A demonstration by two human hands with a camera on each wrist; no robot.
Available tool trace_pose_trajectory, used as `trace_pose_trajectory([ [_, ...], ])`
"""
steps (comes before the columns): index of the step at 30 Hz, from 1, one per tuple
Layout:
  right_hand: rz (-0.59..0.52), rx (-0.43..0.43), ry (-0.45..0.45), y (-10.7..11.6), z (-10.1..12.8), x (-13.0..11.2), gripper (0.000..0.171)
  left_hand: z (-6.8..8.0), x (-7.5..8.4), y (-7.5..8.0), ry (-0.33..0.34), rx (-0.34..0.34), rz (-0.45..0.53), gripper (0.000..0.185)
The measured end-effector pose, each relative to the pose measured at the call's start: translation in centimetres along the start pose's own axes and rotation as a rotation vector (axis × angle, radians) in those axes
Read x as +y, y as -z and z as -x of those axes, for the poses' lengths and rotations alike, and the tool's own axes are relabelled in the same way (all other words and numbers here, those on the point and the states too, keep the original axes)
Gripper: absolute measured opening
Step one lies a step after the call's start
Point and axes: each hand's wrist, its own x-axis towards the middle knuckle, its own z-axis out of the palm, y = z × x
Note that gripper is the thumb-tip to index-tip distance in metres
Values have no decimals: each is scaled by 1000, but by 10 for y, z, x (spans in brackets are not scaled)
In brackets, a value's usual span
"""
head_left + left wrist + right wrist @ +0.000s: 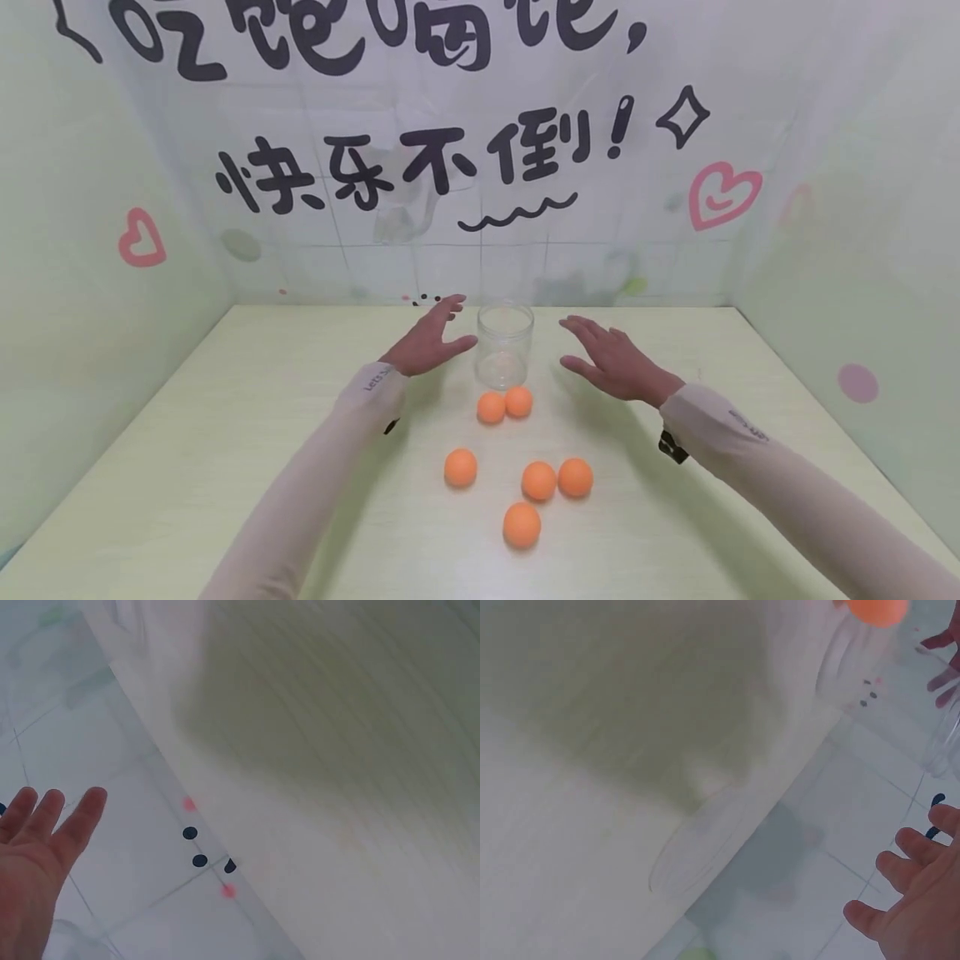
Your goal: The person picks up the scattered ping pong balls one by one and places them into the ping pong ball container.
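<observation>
A clear, open-topped jar (505, 354) stands upright near the back of the table. My left hand (429, 343) hovers just left of it, fingers spread, holding nothing. On the jar's other side is my right hand (617, 362), also raised and free of any object, with a wider gap to the jar. Two orange balls (491, 407) sit side by side right in front of the jar. Nearer to me lie a single ball (461, 467), a touching pair (538, 481) and another ball (522, 525). The right wrist view catches part of the jar (946, 742) and one ball (877, 609).
The pale table (262, 400) is closed in by a back wall (420, 267) with black lettering and by side walls (847, 275). A faint, clear disc (697, 840) lies flat near the table's back edge in the right wrist view.
</observation>
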Motion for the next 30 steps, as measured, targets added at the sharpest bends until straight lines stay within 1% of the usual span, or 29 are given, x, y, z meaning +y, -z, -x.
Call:
trace_pose_trajectory([
  [5, -45, 3, 71, -10, 18, -6, 59, -3, 5, -5, -13, 14, 64, 74],
  [9, -82, 4, 127, -18, 31, -14, 57, -7, 9, -7, -10, 6, 65, 73],
  [13, -116, -25, 166, -26, 44, -20, 56, -10, 12, -7, -12, -7, 37, 73],
  [18, -130, -83, 166, -32, 57, -24, 57, -16, 12, -10, -30, -13, 13, 72],
  [23, -166, -147, 167, -31, 68, -28, 60, -23, 16, -15, -53, -42, 17, 75],
  [30, -185, -227, 157, -36, 80, -35, 57, -27, 19, -15, -14, -38, 7, 75],
])
